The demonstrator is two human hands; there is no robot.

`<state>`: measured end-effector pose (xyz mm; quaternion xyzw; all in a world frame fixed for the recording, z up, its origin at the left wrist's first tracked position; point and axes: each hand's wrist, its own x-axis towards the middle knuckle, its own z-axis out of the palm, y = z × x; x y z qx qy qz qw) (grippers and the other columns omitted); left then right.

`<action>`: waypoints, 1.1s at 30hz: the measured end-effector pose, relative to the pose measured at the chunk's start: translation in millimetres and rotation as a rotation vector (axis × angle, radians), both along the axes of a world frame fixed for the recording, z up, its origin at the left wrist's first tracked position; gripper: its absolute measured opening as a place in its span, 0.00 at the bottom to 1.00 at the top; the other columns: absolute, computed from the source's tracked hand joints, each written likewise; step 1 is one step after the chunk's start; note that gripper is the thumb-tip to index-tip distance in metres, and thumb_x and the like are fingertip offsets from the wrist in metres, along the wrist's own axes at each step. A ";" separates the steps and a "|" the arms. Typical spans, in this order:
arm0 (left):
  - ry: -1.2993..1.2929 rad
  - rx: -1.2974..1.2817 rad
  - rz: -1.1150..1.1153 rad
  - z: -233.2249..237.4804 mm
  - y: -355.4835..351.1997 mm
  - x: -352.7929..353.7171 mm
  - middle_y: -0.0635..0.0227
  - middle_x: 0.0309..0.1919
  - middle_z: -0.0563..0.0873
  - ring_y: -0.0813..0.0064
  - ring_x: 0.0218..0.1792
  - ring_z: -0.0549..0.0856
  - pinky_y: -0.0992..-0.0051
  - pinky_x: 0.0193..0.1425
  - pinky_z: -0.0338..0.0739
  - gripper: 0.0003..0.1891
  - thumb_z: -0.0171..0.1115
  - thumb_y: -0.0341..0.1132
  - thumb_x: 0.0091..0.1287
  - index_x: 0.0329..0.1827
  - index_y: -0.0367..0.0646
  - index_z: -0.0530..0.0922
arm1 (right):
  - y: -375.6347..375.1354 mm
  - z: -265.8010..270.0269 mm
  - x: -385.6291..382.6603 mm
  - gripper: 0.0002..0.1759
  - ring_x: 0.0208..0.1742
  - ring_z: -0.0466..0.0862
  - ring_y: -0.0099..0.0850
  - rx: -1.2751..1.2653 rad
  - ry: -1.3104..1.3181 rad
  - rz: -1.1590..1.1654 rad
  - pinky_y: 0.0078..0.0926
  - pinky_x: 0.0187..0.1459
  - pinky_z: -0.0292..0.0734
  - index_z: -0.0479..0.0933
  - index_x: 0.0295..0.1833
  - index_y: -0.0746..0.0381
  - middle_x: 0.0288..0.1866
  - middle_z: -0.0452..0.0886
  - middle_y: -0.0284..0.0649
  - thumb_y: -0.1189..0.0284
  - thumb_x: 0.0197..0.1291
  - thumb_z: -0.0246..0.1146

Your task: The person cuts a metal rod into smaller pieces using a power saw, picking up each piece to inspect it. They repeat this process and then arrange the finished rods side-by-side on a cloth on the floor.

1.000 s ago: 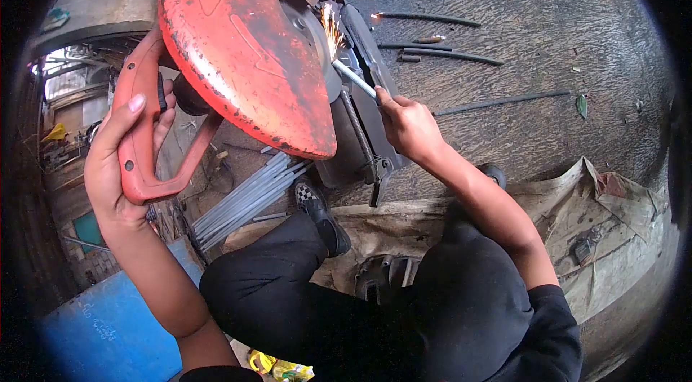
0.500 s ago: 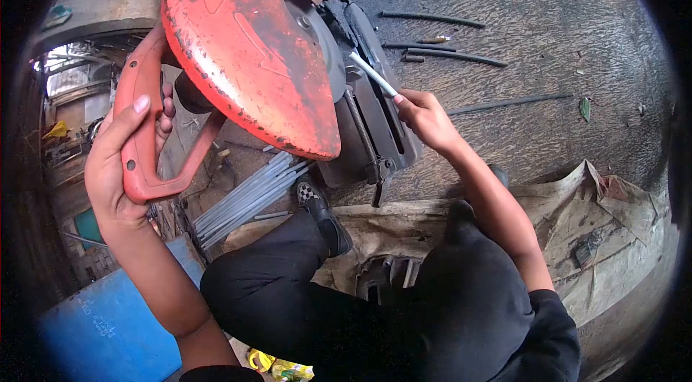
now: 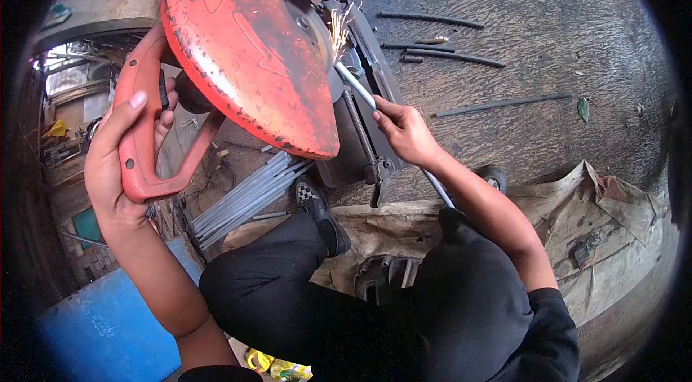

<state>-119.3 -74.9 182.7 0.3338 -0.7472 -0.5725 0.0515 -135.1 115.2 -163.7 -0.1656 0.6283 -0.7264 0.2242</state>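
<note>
My left hand (image 3: 119, 144) is wrapped round the D-shaped handle of a red chop saw (image 3: 249, 58), its thumb lying along the outside. Worn paint covers the saw's round guard, and only part of the disc (image 3: 333, 86) shows beyond it. My right hand (image 3: 404, 130) grips a grey metal rod (image 3: 355, 83) close to the saw. The rod's far end meets the disc, where sparks (image 3: 339, 29) fly up. Its other end runs back under my right forearm to my knee. Beneath the guard lies the saw's dark base (image 3: 375, 72).
Grey rods (image 3: 241, 198) lie in a bundle on the floor by my shoe (image 3: 321, 216). Several dark rods (image 3: 461, 58) are on the ground at the right. A blue panel (image 3: 108, 317) is at lower left, a crumpled tarp (image 3: 577, 231) at right.
My right hand has shifted left and down along with the rod, which now touches the disc. Sparks have appeared. My left hand's fingers have drawn in at the handle's trigger.
</note>
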 end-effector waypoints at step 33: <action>-0.036 -0.048 -0.026 -0.5 -4.6 1.8 0.54 0.52 0.81 0.72 0.49 0.82 0.75 0.54 0.77 0.25 0.60 0.33 0.67 0.64 0.29 0.68 | 23.1 24.5 -114.0 0.16 0.44 0.79 0.41 0.709 0.794 -0.091 0.45 0.50 0.65 0.82 0.39 0.56 0.31 0.81 0.38 0.55 0.63 0.62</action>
